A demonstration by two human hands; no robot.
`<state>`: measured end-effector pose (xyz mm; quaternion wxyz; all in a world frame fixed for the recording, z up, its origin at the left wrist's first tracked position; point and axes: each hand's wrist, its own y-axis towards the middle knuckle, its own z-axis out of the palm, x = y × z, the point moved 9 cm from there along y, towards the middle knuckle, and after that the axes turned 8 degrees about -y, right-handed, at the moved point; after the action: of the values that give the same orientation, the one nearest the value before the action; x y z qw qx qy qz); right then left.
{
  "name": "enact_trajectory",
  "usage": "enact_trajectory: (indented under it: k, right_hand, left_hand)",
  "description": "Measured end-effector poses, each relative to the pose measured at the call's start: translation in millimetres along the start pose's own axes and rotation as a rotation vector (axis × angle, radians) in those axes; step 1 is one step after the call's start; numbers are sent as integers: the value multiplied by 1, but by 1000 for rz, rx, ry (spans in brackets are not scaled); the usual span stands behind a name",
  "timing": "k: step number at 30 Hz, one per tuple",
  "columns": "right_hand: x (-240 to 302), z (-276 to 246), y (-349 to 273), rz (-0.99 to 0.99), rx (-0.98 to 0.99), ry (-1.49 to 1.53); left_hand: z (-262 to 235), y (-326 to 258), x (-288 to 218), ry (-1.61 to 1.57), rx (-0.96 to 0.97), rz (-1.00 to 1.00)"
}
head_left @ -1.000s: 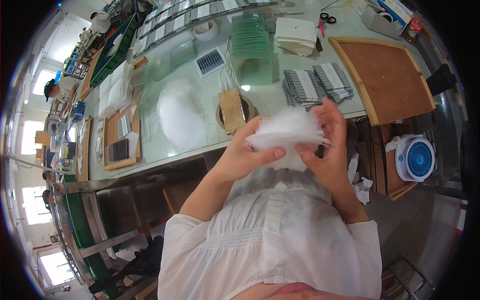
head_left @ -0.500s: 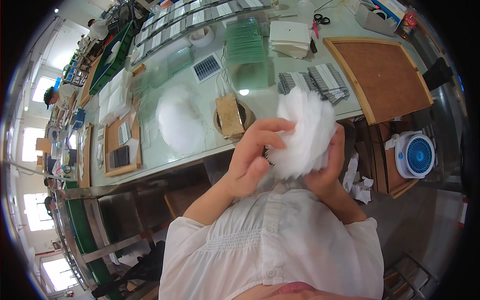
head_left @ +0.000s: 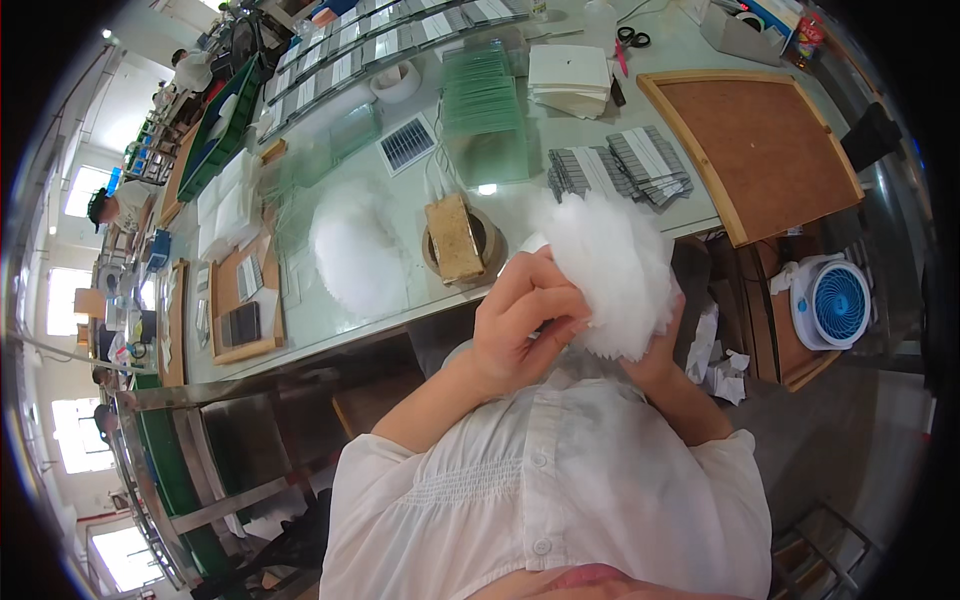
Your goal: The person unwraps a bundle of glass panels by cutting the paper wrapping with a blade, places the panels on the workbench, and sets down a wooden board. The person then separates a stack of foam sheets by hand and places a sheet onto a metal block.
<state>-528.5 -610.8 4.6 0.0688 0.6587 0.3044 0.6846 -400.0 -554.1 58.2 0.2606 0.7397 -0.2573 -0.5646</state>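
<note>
In front of my chest is a thick, soft bundle of thin white sheets point(head_left: 615, 270) with ragged, fanned edges. My right hand point(head_left: 660, 350) grips it from the right and below, most of its fingers hidden behind the bundle. The fingers of my left hand point(head_left: 530, 320) are pinched at the bundle's left edge, on one or more of its sheets. On the table beyond lies another white fluffy pile point(head_left: 352, 245). Nearer my left hand, a worn tan block point(head_left: 455, 238) rests on a round roll.
Glass sheets point(head_left: 485, 110) stand stacked beside a small solar panel point(head_left: 407, 145). Grey striped strips point(head_left: 648, 165) lie near a wood-framed brown board point(head_left: 750, 150). White cards point(head_left: 570, 80) and scissors point(head_left: 632, 38) sit farther back. A blue-and-white fan point(head_left: 835, 303) stands at right.
My left fingers have closed from a looser spread into a pinch at the bundle's left edge. The sheets have fanned and shifted, and the bundle tilts differently in my right hand.
</note>
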Motion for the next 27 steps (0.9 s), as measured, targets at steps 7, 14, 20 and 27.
enact_trajectory:
  k: [7, 14, 20, 27]
  right_hand:
    - [-70, 9, -34, 327, -72, 247]
    - [-42, 10, -14, 461, -278, 804]
    - [8, 1, -1, -118, -80, -306]
    - [-33, 4, -4, 312, -55, 288]
  left_hand:
    - [13, -11, 5, 77, 342, 285]
    - [-9, -2, 21, -119, 2, -210]
    - [-6, -11, 28, -52, 80, -307]
    - [5, -20, 15, 323, 269, 42]
